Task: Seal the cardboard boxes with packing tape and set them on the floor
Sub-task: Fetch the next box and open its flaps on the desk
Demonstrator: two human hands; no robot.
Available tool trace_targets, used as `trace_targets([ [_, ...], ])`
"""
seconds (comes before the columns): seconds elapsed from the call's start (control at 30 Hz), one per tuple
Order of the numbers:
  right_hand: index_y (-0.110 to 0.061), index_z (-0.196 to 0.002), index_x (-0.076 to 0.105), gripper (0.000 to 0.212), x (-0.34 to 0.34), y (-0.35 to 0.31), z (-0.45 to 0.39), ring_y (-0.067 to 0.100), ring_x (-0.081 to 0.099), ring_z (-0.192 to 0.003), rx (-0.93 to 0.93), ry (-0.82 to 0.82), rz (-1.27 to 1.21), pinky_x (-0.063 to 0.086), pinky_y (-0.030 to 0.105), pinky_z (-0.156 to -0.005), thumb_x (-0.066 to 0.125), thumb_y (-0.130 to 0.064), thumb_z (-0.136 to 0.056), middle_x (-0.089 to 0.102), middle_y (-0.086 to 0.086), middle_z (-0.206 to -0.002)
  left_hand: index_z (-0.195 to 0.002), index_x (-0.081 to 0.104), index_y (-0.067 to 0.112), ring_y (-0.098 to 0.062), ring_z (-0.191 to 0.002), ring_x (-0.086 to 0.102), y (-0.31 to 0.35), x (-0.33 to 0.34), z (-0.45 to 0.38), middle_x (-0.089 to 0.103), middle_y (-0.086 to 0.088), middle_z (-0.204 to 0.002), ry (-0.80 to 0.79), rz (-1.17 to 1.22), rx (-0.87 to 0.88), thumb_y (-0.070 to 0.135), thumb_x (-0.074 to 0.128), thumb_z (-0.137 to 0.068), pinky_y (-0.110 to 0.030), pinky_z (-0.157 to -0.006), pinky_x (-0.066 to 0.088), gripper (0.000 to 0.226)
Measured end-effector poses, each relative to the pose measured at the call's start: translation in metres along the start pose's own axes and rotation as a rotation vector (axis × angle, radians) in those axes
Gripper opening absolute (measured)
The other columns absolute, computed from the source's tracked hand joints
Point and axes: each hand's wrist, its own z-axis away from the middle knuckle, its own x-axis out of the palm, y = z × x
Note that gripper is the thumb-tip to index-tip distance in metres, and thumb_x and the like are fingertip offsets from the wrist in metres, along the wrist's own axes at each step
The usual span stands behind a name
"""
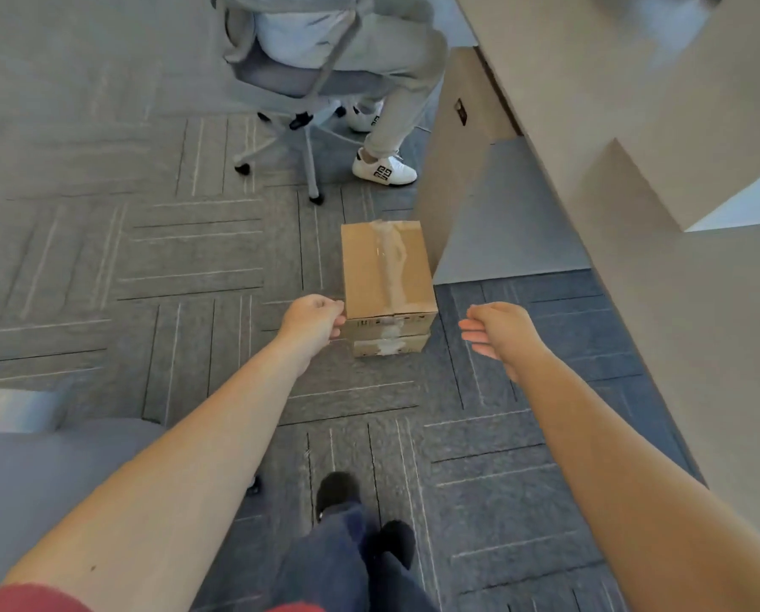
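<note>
You're looking down at two taped boxes stacked on the carpet (192, 267), just beside the desk panel (453, 170). The top box (387, 267) is showing a clear tape strip along its seam; the bottom box (389, 344) is taped on its end too. Your left hand (314, 320) is touching the top box's near-left corner w/ curled fingers. Your right hand (495, 331) is hanging just beside it, loosely curled, holding nothing. Both look sealed and floored; can't tell if more boxes are waiting.
</note>
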Motion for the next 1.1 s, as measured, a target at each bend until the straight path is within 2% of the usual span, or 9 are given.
trace_targets([
  [0.1,0.009,-0.12,0.052,0.032,0.009,-0.005,-0.045,0.017,0.052,-0.08,0.042,-0.024,0.016,0.04,0.044,-0.103,0.042,-0.009,-0.096,0.055,0.026,-0.128,-0.076,0.051,0.019,-0.01,-0.07,0.049,0.002,0.009,-0.047,0.054,0.002,-0.082,0.008,-0.021,-0.054,0.019,0.044,-0.097,-0.022,-0.065,0.042,0.022],
  [0.2,0.01,-0.12,0.05,0.032,0.019,-0.005,-0.096,0.011,0.048,-0.067,0.084,-0.006,0.02,0.046,0.042,-0.095,0.042,-0.009,-0.096,0.054,0.029,-0.128,-0.072,0.049,0.02,-0.02,-0.09,0.052,0.002,0.018,-0.103,0.054,-0.002,-0.089,0.007,-0.08,-0.093,0.02,0.045,-0.097,-0.032,-0.086,0.045,0.025],
  [0.33,0.006,-0.119,0.052,0.029,0.032,0.003,-0.17,0.036,0.056,-0.113,0.122,0.043,0.044,0.037,0.047,-0.106,0.043,-0.01,-0.096,0.056,0.026,-0.126,-0.096,0.054,0.014,-0.027,-0.11,0.054,-0.005,0.03,-0.178,0.057,-0.005,-0.101,-0.009,-0.141,-0.137,0.024,0.046,-0.096,-0.043,-0.104,0.042,0.013],
  [0.5,0.006,-0.107,0.057,0.025,0.053,0.035,-0.261,0.043,0.05,-0.119,0.204,0.068,0.108,0.038,0.054,-0.104,0.043,-0.011,-0.094,0.057,0.028,-0.122,-0.085,0.057,0.012,-0.026,-0.101,0.054,-0.037,0.054,-0.26,0.056,-0.006,-0.09,-0.026,-0.224,-0.217,0.021,0.044,-0.096,-0.035,-0.094,0.041,0.019],
  [0.63,0.012,-0.095,0.058,0.025,0.067,0.076,-0.342,0.05,0.053,-0.084,0.142,0.133,0.229,0.048,0.051,-0.071,0.043,-0.007,-0.089,0.056,0.036,-0.095,-0.122,0.054,0.003,-0.028,-0.112,0.052,-0.075,0.087,-0.329,0.055,-0.011,-0.123,0.024,-0.256,-0.197,0.024,0.044,-0.096,-0.034,-0.09,0.041,0.034],
  [0.73,0.009,-0.125,0.047,0.038,0.072,0.112,-0.404,0.038,0.053,-0.111,0.117,0.193,0.267,0.045,0.046,-0.087,0.045,-0.01,-0.092,0.054,0.026,-0.126,-0.124,0.048,-0.001,-0.03,-0.112,0.052,-0.115,0.115,-0.386,0.056,-0.012,-0.115,0.042,-0.224,-0.167,0.027,0.042,-0.098,-0.032,-0.08,0.036,0.039],
  [0.87,-0.006,-0.123,0.05,0.036,0.08,0.156,-0.472,0.025,0.051,-0.1,0.108,0.148,0.247,0.035,0.029,-0.074,0.046,-0.024,-0.093,0.057,0.008,-0.112,-0.117,0.048,0.008,-0.022,-0.102,0.054,-0.163,0.146,-0.441,0.058,-0.009,-0.107,0.174,-0.046,-0.176,0.033,0.051,-0.093,-0.036,-0.089,0.043,0.035],
  [1.0,-0.008,-0.125,0.052,0.04,0.089,0.175,-0.503,0.021,0.056,-0.104,0.106,0.061,0.051,0.044,0.037,-0.095,0.05,-0.032,-0.092,0.059,0.009,-0.124,-0.125,0.05,0.008,-0.035,-0.117,0.054,-0.18,0.154,-0.46,0.058,-0.016,-0.127,0.215,0.094,-0.198,0.038,0.055,-0.09,-0.044,-0.096,0.044,0.046],
  [1.1,-0.009,-0.129,0.051,0.046,0.092,0.172,-0.5,0.023,0.056,-0.115,0.11,0.035,-0.022,0.04,0.043,-0.106,0.057,-0.033,-0.089,0.059,0.007,-0.127,-0.126,0.051,0.008,-0.031,-0.114,0.057,-0.177,0.152,-0.458,0.06,-0.013,-0.124,0.195,0.124,-0.162,0.035,0.055,-0.091,-0.037,-0.085,0.047,0.045],
])
